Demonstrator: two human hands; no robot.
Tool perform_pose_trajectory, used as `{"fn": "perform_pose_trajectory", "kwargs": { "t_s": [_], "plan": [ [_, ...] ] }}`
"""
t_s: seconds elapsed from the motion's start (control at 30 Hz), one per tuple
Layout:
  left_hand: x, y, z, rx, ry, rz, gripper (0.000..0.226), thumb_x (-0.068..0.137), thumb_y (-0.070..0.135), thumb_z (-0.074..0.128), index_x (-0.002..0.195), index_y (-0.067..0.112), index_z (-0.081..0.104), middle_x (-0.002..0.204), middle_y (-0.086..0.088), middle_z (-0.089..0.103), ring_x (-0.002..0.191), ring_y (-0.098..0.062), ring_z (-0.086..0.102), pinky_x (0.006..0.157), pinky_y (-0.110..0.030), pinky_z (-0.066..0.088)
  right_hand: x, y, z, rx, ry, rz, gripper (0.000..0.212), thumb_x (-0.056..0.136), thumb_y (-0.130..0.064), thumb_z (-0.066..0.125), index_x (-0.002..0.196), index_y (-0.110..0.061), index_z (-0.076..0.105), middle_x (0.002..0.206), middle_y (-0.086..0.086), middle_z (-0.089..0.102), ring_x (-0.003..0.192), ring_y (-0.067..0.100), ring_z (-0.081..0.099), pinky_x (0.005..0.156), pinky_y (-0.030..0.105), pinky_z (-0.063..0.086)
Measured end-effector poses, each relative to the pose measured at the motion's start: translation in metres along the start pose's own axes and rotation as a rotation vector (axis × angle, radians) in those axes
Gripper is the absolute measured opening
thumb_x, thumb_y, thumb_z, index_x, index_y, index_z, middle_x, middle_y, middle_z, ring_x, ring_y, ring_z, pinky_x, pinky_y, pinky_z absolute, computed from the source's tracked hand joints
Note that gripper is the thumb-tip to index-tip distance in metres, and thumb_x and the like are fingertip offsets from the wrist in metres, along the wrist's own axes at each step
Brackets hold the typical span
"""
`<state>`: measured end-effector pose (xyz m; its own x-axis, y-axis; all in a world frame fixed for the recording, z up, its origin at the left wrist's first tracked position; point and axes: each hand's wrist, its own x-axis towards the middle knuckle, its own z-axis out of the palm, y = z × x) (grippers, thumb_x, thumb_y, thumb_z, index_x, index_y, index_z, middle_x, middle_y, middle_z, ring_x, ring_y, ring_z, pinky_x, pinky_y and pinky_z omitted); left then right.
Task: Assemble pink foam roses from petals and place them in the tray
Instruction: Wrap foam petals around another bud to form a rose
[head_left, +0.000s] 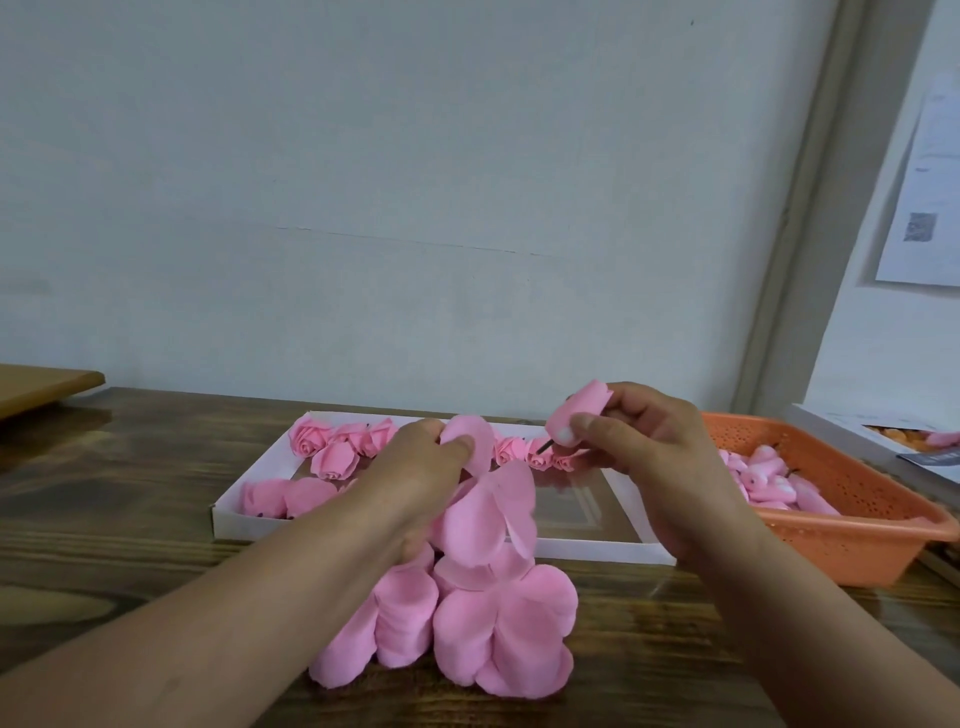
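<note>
Pinching a rose bud (581, 411) near its dark stem, the right hand (647, 457) lifts it above the tray (597, 548); the left hand (415, 467) grips one petal (470, 441) from the pile (467, 613). Foam looks feather-light and soft, easily creased, so edges suit gentle fingertips.

left hand (415, 457) pinches petal (470, 441) | right hand (644, 441) grips rose bud (579, 415)

Soft, even, rather dim light filled the wide-angle view — faint glare lay on the dark glossy wooden table (104, 467), shadows were weak, both hands looked slightly motion-blurred, and straight lines bowed toward the edges.
</note>
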<state>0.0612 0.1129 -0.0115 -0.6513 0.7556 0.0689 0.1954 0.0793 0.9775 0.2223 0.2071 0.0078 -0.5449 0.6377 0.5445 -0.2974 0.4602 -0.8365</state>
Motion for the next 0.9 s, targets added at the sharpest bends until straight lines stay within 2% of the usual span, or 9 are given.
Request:
{"fn": "perform_pose_trajectory", "kwargs": {
  "t_s": [0.1, 0.23, 0.33, 0.4, 0.47, 0.53, 0.73, 0.8, 0.9],
  "plan": [
    [-0.003, 0.001, 0.002, -0.028, 0.011, 0.002, 0.020, 0.097, 0.018, 0.048, 0.078, 0.021, 0.053, 0.071, -0.002, 0.054, 0.062, -0.018, 0.049, 0.065, -0.027, 0.040, -0.002, 0.002, 0.000, 0.015, -0.051, -0.013, 0.007, 0.077, -0.004, 0.068, 0.083, -0.007, 0.071, 0.077, 0.014, 0.072, 0.069, 0.028, 0.066, 0.071, 0.047, 0.050],
    [-0.005, 0.002, 0.004, -0.054, 0.038, 0.023, 0.020, 0.098, 0.018, 0.045, 0.080, 0.022, 0.053, 0.073, 0.000, 0.055, 0.060, -0.014, 0.051, 0.058, -0.024, 0.040, -0.004, 0.007, 0.002, 0.012, -0.134, -0.026, 0.012, 0.071, -0.011, 0.068, 0.081, -0.013, 0.074, 0.080, 0.014, 0.073, 0.076, 0.030, 0.069, 0.076, 0.045, 0.056],
    [-0.008, 0.002, 0.006, -0.071, 0.027, 0.015, 0.020, 0.098, 0.017, 0.046, 0.080, 0.021, 0.054, 0.072, 0.001, 0.054, 0.050, -0.007, 0.052, 0.049, -0.019, 0.038, -0.004, 0.010, 0.005, 0.000, -0.208, -0.044, 0.013, 0.072, -0.008, 0.068, 0.083, -0.012, 0.074, 0.084, 0.011, 0.074, 0.079, 0.022, 0.069, 0.071, 0.030, 0.055],
    [-0.009, 0.002, 0.007, -0.088, 0.011, 0.005, 0.019, 0.097, 0.017, 0.046, 0.080, 0.020, 0.054, 0.072, 0.000, 0.053, 0.043, -0.003, 0.051, 0.045, -0.016, 0.038, -0.004, 0.012, 0.005, -0.035, -0.241, -0.042, 0.016, 0.073, -0.010, 0.069, 0.087, -0.013, 0.074, 0.091, 0.009, 0.074, 0.087, 0.022, 0.070, 0.078, 0.034, 0.056],
    [-0.009, 0.002, 0.008, -0.065, 0.005, 0.011, 0.018, 0.097, 0.018, 0.047, 0.081, 0.019, 0.054, 0.073, -0.002, 0.055, 0.053, -0.011, 0.054, 0.054, -0.020, 0.041, -0.003, 0.015, 0.004, -0.113, -0.251, -0.034, 0.020, 0.072, -0.018, 0.072, 0.091, -0.017, 0.074, 0.096, 0.006, 0.074, 0.095, 0.026, 0.068, 0.088, 0.049, 0.053],
    [-0.009, 0.001, 0.008, -0.051, 0.002, 0.013, 0.017, 0.097, 0.020, 0.046, 0.083, 0.018, 0.056, 0.079, -0.006, 0.059, 0.068, -0.021, 0.055, 0.063, -0.027, 0.043, -0.004, 0.017, 0.004, -0.181, -0.246, -0.020, 0.027, 0.069, -0.031, 0.074, 0.094, -0.022, 0.074, 0.097, 0.003, 0.074, 0.097, 0.026, 0.067, 0.089, 0.055, 0.050],
    [-0.014, 0.001, 0.006, -0.068, -0.020, -0.038, 0.017, 0.096, 0.025, 0.046, 0.091, 0.015, 0.059, 0.097, -0.015, 0.064, 0.088, -0.032, 0.059, 0.081, -0.041, 0.048, -0.004, 0.018, 0.004, -0.341, -0.253, -0.071, 0.024, 0.070, -0.041, 0.069, 0.094, -0.037, 0.072, 0.098, -0.010, 0.072, 0.094, 0.016, 0.068, 0.085, 0.050, 0.053],
    [-0.017, 0.002, 0.004, -0.122, -0.083, -0.069, 0.021, 0.092, 0.031, 0.053, 0.101, 0.014, 0.063, 0.108, -0.015, 0.067, 0.104, -0.034, 0.062, 0.096, -0.050, 0.048, -0.004, 0.018, 0.004, -0.292, -0.243, -0.076, 0.024, 0.069, -0.037, 0.071, 0.093, -0.042, 0.071, 0.102, -0.014, 0.071, 0.097, 0.011, 0.067, 0.088, 0.044, 0.054],
    [-0.020, 0.001, 0.002, -0.305, -0.186, -0.142, 0.038, 0.086, 0.026, 0.068, 0.113, 0.000, 0.064, 0.121, -0.026, 0.062, 0.113, -0.039, 0.060, 0.102, -0.052, 0.043, -0.003, 0.019, 0.004, -0.179, -0.213, -0.033, 0.025, 0.070, -0.022, 0.073, 0.089, -0.039, 0.074, 0.102, -0.008, 0.072, 0.097, 0.016, 0.068, 0.088, 0.040, 0.054]
  ]
}}
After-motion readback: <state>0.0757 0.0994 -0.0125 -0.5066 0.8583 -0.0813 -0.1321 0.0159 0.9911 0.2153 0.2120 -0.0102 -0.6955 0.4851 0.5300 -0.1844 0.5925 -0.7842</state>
